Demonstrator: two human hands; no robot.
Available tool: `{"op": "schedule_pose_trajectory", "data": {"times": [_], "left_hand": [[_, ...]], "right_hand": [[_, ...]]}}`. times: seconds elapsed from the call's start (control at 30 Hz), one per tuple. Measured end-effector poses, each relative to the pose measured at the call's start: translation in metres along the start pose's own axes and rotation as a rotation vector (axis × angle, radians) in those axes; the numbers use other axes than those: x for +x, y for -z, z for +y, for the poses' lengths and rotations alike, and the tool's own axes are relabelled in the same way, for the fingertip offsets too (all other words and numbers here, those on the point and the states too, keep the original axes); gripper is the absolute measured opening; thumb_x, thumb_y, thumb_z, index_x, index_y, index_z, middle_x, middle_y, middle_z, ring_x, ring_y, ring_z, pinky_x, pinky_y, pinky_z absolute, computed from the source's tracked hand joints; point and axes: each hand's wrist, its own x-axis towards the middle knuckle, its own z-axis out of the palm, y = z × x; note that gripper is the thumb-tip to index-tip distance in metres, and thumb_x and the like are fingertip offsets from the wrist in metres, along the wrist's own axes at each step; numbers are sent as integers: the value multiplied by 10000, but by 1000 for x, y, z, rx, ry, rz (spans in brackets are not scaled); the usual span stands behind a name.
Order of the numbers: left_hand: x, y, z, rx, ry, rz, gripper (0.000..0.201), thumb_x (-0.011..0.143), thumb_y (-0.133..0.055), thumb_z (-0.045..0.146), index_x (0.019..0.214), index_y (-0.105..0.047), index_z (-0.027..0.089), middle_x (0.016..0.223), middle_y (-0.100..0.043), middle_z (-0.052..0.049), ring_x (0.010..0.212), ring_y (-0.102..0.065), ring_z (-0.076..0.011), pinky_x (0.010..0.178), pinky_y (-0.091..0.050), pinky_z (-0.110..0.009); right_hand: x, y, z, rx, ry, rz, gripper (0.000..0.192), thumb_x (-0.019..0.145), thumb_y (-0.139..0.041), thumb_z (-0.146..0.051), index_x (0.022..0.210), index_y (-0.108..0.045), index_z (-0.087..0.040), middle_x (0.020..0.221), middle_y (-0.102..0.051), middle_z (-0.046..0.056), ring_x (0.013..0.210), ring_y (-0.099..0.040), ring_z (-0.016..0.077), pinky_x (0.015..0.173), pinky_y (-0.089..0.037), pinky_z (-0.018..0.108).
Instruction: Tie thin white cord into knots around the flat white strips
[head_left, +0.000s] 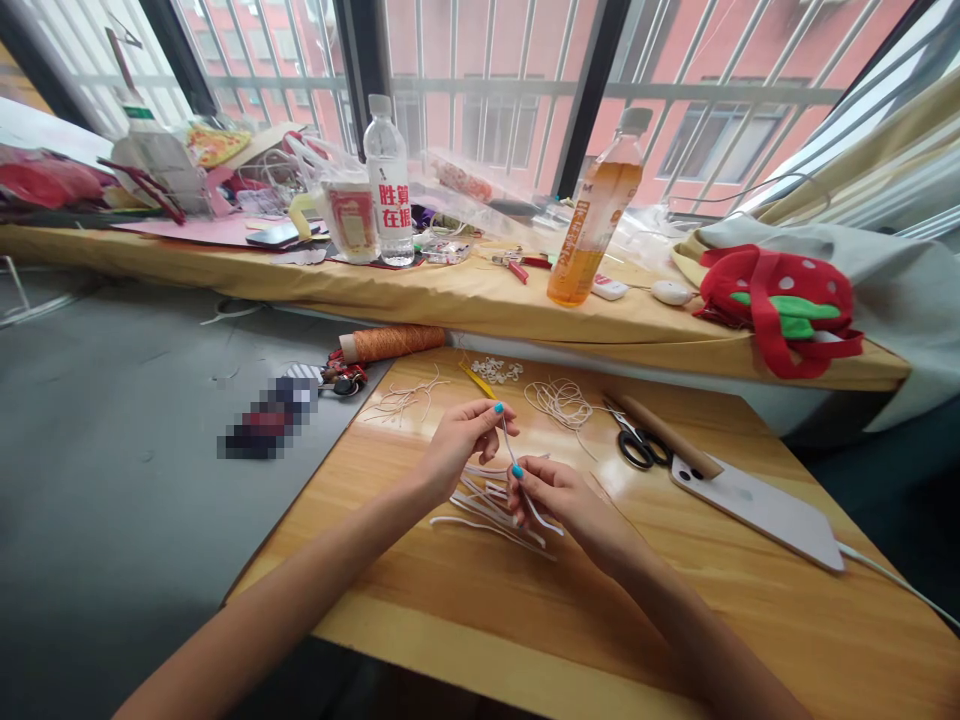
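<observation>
Between my two hands, above the wooden table (360,590), runs a thin white cord (509,440). My left hand (474,432) pinches its upper end between thumb and finger. Lower and to the right, my right hand (541,486) grips the same cord, whose tail hangs out below the fingers. Under the hands lies a bunch of cut white cord pieces (480,512), partly hidden by my right hand. Behind the hands are a coil of white cord (559,402), a small pile of knotted white pieces (496,370) and yellow tweezers (477,380), partly covered.
Black-handled scissors (636,448), a brown tube (667,438) and a phone (757,508) with a cable lie at right. Loose thin threads (405,400) are at left. An orange thread spool (397,343) lies beyond. The ledge (300,290) holds bottles, pliers and a red bag (780,295).
</observation>
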Motion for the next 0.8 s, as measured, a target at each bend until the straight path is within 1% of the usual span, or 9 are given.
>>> {"op": "schedule_pose_trajectory", "data": {"times": [0.2, 0.27, 0.33, 0.4, 0.5, 0.6, 0.63, 0.7, 0.8], "left_hand": [[3, 3, 0, 255, -24, -16, 269, 751, -484, 335, 846, -585, 104, 698, -581, -33, 362, -372, -17, 358, -257, -162], [3, 2, -2, 340, -21, -64, 303, 769, -454, 356, 876, -581, 102, 712, -584, -41, 363, -366, -20, 350, -254, -163], [2, 1, -4, 452, -58, -84, 337, 800, -400, 368, 951, -555, 110, 769, -590, -55, 379, -372, -28, 361, -285, -173], [0, 2, -6, 655, -223, -50, 334, 822, -368, 340, 1047, -502, 132, 892, -582, -74, 451, -428, -48, 431, -366, -194], [-4, 6, -6, 1110, -665, -34, 311, 818, -386, 237, 1110, -451, 154, 1051, -525, -92, 752, -519, -124, 669, -436, -259], [-6, 14, -4, 1510, -1066, -220, 315, 802, -396, 169, 1112, -452, 170, 1071, -528, -71, 975, -456, -170, 848, -373, -315], [-6, 16, -3, 1594, -1148, -292, 317, 803, -396, 164, 1114, -450, 179, 1076, -534, -58, 1004, -439, -167, 885, -346, -321], [-5, 18, -2, 1690, -1230, -388, 307, 810, -398, 182, 1112, -451, 192, 1107, -528, -37, 1044, -413, -157, 934, -303, -321], [-3, 19, -3, 1713, -1270, -411, 284, 822, -408, 273, 1086, -465, 187, 1118, -523, -33, 1047, -411, -161, 928, -311, -320]], "right_hand": [[-3, -4, -4, -216, 124, 68, 287, 711, -530, -447, 710, -539, -160, 656, -556, -4, 610, -520, 109, 590, -407, 234], [-4, -2, -6, -230, 161, 103, 254, 708, -549, -411, 761, -551, -162, 675, -565, -2, 620, -524, 113, 599, -414, 238], [-4, 0, -7, -173, 140, 103, 253, 688, -571, -399, 765, -556, -158, 658, -576, 1, 598, -537, 119, 593, -428, 251], [-3, 5, -6, -62, 89, 115, 260, 661, -597, -399, 747, -554, -157, 640, -592, 4, 573, -555, 126, 582, -442, 262], [0, 12, -3, 101, 58, 213, 259, 636, -626, -387, 746, -560, -163, 656, -622, 12, 599, -586, 134, 606, -453, 264], [1, 18, 0, 199, 92, 288, 249, 652, -615, -384, 760, -583, -162, 676, -639, 21, 628, -596, 133, 640, -453, 259], [1, 20, 0, 215, 102, 302, 245, 659, -608, -383, 763, -593, -161, 681, -642, 24, 628, -596, 132, 641, -452, 257], [1, 21, -1, 225, 110, 315, 238, 669, -600, -373, 770, -613, -158, 696, -648, 31, 634, -594, 132, 640, -449, 252], [1, 21, -2, 210, 119, 317, 227, 670, -594, -356, 760, -643, -154, 734, -652, 42, 677, -587, 142, 665, -442, 260]]}}
